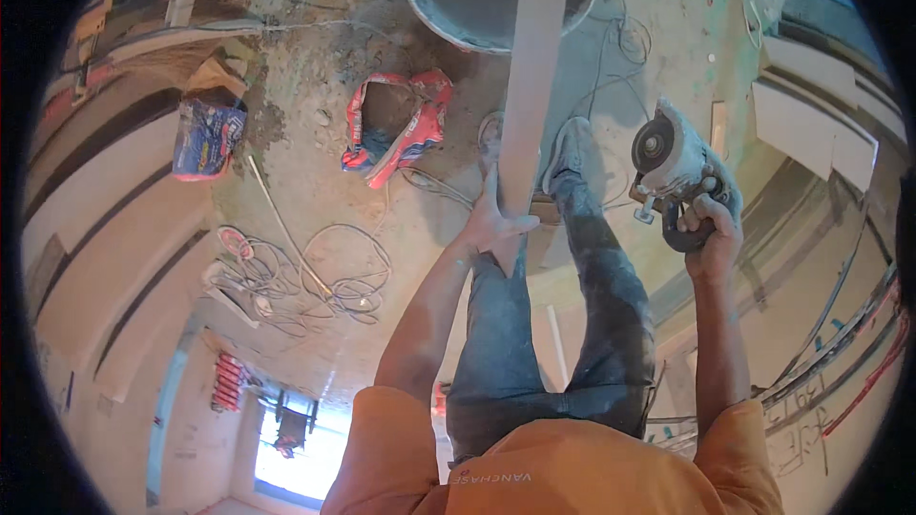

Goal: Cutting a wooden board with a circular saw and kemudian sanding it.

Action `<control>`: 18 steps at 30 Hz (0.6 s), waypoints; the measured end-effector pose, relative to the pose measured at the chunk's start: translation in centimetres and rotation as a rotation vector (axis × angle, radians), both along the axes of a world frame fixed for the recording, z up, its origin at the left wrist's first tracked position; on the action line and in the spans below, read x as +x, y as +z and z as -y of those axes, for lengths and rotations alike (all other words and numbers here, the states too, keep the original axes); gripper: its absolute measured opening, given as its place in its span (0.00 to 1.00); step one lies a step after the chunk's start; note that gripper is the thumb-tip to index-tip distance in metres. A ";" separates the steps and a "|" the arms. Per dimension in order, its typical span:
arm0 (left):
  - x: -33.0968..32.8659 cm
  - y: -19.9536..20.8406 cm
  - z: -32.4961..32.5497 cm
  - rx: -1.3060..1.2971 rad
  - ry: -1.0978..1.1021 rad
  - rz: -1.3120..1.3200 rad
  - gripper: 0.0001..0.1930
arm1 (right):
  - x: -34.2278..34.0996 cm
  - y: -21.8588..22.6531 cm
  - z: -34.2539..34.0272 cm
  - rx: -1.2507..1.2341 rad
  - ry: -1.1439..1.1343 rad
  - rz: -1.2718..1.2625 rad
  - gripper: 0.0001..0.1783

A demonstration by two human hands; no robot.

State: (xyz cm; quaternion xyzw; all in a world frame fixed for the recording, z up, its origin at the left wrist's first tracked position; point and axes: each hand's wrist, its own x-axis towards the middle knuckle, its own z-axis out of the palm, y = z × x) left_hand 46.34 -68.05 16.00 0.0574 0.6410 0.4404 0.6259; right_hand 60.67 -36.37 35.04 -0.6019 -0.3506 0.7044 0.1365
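The left grip (491, 222) clasps the board (536, 66) near its lower end; the right grip (716, 224) wraps the handle (681, 237) of the cutter (676, 162), right of the board. The board's upper part crosses the bucket (460, 42); leftward, a red bag (420, 138) lies on the floor (305, 147).

Lettering (489, 478) marks the shirt (582, 458), blue bag (208, 140), red bag (423, 128) and wall (806, 434).
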 end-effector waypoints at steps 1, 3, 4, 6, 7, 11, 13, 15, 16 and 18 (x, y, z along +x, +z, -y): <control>0.4 0.0 -0.2 -0.001 -0.020 0.003 0.72 | 0.7 0.1 0.3 -0.001 -0.020 0.003 0.11; 1.2 0.0 -1.0 0.004 0.047 0.077 0.72 | 2.0 0.0 1.0 -0.002 -0.092 0.012 0.08; 1.5 0.1 -1.3 0.007 0.083 0.114 0.71 | 2.7 -0.1 1.3 0.000 -0.126 0.017 0.06; 2.1 -1.7 0.6 0.033 0.066 0.092 0.67 | 2.9 0.0 2.0 -0.003 -0.131 -0.007 0.07; 2.3 -2.6 1.6 0.058 0.057 0.079 0.62 | 3.1 0.1 2.4 -0.005 -0.127 -0.021 0.08; 3.3 -5.3 3.2 0.062 0.301 0.120 0.44 | 4.7 -0.8 3.3 -0.021 -0.130 -0.057 0.09; 3.9 -5.2 1.9 0.055 0.421 0.154 0.38 | 6.1 -1.6 3.9 -0.026 -0.138 -0.060 0.09; 4.2 -2.5 -2.6 -0.360 0.288 -0.215 0.40 | 8.1 -2.0 3.9 -0.009 -0.163 -0.048 0.10; 4.3 -2.5 -3.1 -0.360 0.279 -0.222 0.40 | 8.9 -1.9 4.3 -0.006 -0.175 -0.052 0.10; 4.0 -3.5 -3.5 -0.403 0.389 -0.160 0.42 | 9.7 -1.2 5.4 -0.016 -0.178 -0.070 0.11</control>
